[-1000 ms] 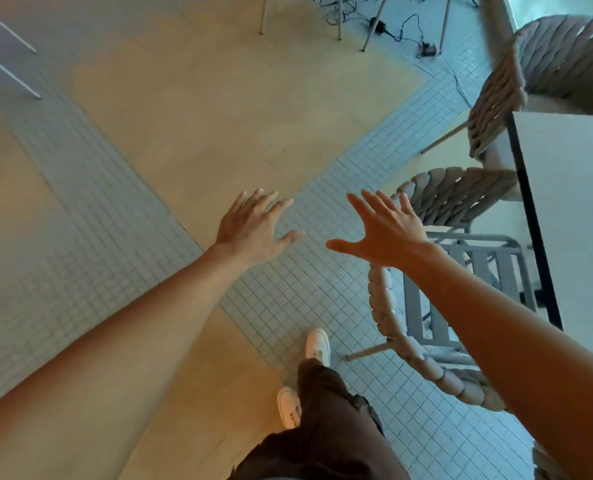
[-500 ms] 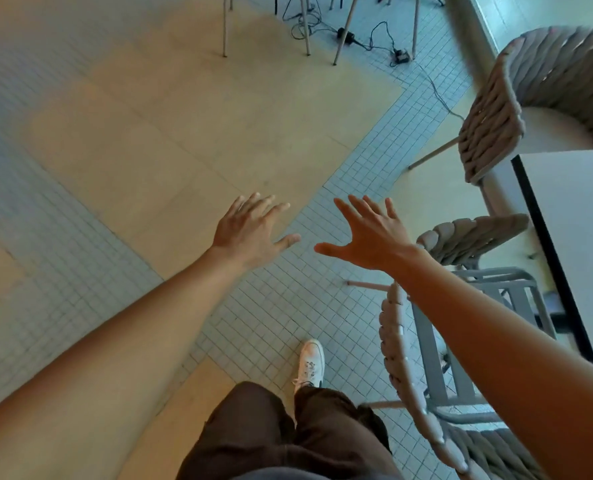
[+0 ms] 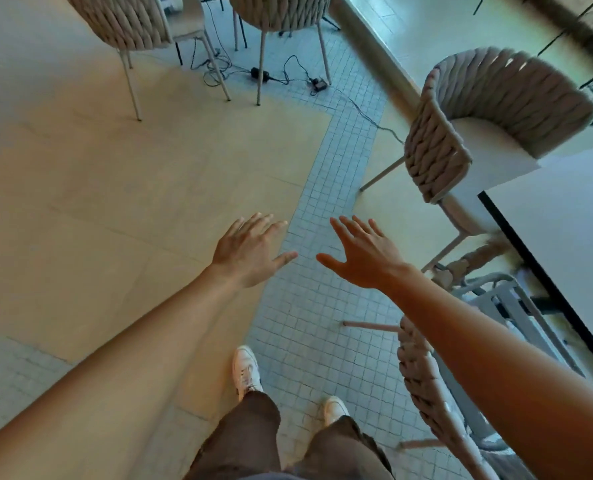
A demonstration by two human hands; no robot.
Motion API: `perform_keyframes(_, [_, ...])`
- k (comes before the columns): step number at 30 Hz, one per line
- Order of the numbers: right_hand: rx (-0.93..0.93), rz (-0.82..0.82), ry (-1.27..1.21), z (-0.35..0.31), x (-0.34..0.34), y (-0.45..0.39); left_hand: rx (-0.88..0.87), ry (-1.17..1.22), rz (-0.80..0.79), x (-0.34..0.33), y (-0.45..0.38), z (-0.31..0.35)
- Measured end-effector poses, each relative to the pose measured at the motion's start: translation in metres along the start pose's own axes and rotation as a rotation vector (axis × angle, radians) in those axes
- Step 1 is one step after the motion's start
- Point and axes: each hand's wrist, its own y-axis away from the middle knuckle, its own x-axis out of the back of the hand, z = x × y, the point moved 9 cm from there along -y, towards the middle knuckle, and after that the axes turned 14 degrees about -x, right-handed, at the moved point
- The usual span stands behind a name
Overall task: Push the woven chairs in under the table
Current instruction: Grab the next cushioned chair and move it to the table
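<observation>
Woven chairs stand around a white table (image 3: 572, 216) whose black-edged top fills the space to the right of both hands. Nearest, below and to the right of the right hand (image 3: 364, 258), the closest woven chair (image 3: 423, 375) shows its thick braided rope back curving under the right forearm; its grey slatted seat (image 3: 506, 306) lies just beside the table edge, partly beneath it. Between and below the two arms, the person's brown trousers (image 3: 253, 434) and two white shoes (image 3: 246, 368) stand on a strip of small pale tiles (image 3: 309, 320). Both arms reach forward with nothing in either hand. The left hand (image 3: 250, 251) is spread flat, palm down, fingers together and thumb out, above the seam between the tile strip and a tan floor panel (image 3: 122, 188). The right hand, just beside it but not touching, is also spread wide with the fingers fanned, hovering over the tiles and touching no chair. Beyond the right hand and further right, a second woven chair (image 3: 478, 119) stands at the far end of the table, its rounded rope back facing the hands and its pale seat at the table's corner. Farther ahead of both hands, black cables and small adapters (image 3: 264, 76) lie on the tiles. Farthest, ahead of the left hand, two more woven chairs (image 3: 198, 15) stand on thin metal legs.
</observation>
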Motion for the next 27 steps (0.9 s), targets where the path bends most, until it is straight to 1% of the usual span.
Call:
perform_keyframes(4, [-0.110, -0.002, -0.031, -0.005, 0.011, -0.029, -0.155, -0.046, -0.037, 0.019, -0.041, -0.029])
perform_keyframes(11, [-0.279, 0.049, -0.116, 0.010, 0.027, -0.075, -0.335, -0.101, -0.070, 0.044, -0.117, -0.056])
perform_keyframes(18, [-0.407, 0.057, -0.158, 0.059, 0.033, -0.121, -0.455, -0.157, -0.091, 0.052, -0.207, -0.054])
perform_keyframes(22, [-0.485, 0.043, -0.183, 0.102, 0.041, -0.158, -0.507, -0.166, -0.120, 0.055, -0.270, -0.047])
perform_keyframes(27, [-0.507, 0.019, -0.147, 0.147, 0.062, -0.202, -0.538, -0.155, -0.107, 0.075, -0.343, -0.045])
